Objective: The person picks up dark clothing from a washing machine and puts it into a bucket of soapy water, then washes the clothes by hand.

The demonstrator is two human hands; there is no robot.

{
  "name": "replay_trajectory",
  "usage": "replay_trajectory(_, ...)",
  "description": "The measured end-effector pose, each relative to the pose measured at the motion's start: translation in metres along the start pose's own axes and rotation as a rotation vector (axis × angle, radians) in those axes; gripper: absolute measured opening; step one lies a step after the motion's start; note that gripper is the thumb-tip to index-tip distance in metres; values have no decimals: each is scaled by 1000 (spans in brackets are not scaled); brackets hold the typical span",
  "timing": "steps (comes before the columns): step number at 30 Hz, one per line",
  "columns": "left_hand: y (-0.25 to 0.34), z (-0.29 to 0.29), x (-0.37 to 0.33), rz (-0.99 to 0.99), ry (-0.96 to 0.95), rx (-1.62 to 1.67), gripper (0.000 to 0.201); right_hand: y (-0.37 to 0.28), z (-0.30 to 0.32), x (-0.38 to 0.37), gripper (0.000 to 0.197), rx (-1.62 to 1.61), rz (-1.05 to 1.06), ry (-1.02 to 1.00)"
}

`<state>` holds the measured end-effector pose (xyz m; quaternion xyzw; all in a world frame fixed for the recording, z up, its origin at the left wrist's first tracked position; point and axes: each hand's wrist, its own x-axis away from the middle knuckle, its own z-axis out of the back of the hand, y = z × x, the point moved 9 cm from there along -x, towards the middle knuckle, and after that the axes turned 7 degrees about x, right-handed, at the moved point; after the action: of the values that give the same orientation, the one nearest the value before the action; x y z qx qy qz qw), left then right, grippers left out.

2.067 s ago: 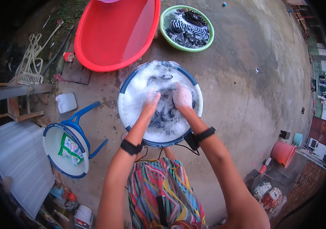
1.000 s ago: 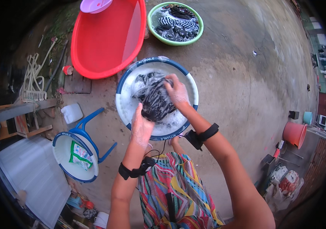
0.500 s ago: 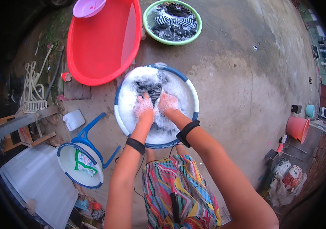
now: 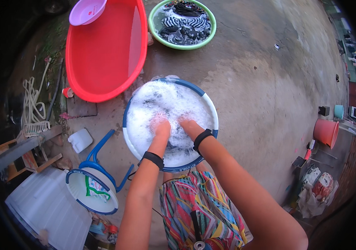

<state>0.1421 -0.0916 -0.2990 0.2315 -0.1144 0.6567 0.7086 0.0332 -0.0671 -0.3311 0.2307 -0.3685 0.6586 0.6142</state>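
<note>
Here, left hand (image 4: 159, 121), right hand (image 4: 187, 120) in suds (image 4: 142, 125); room between; basin rim (image 4: 192, 86) around.

Soft gray daylight spreads evenly over the concrete ground (image 4: 253, 112), with only faint shadows. The white foam (image 4: 140, 118) looks brightest, and near the left rim of the basin (image 4: 215, 118) its bubbles blur together. A pale, shiny patch lies along the right side of the red tub (image 4: 103, 54). All four corners go black. By the ground's right edge, the brick wall (image 4: 352, 166) bends and looks dark and fuzzy, but the striped clothing (image 4: 215, 208) looks clear
</note>
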Motion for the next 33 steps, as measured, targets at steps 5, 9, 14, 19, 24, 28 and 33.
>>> replay_trajectory(5,7,21,13,28,-276,95,38,-10,17,-3,41,-275,11,91)
replay_trajectory(9,-4,77,32,143,-73,526,63,-13,58,22,41,-691,-43,370)
replay_trajectory(14,-1,68,115,462,-320,2109,63,-68,102,145,36,-1050,144,672)
replay_trajectory(19,-3,123,164,-84,-316,2269,43,-137,89,230,31,-841,271,252)
replay_trajectory(24,-37,131,159,245,-23,2168,43,-114,124,252,29,-887,474,503)
replay_trajectory(28,-46,155,175,420,-54,2232,42,-51,138,235,53,-762,235,911)
replay_trajectory(33,-21,205,220,291,-62,2309,38,-61,138,195,45,-563,236,842)
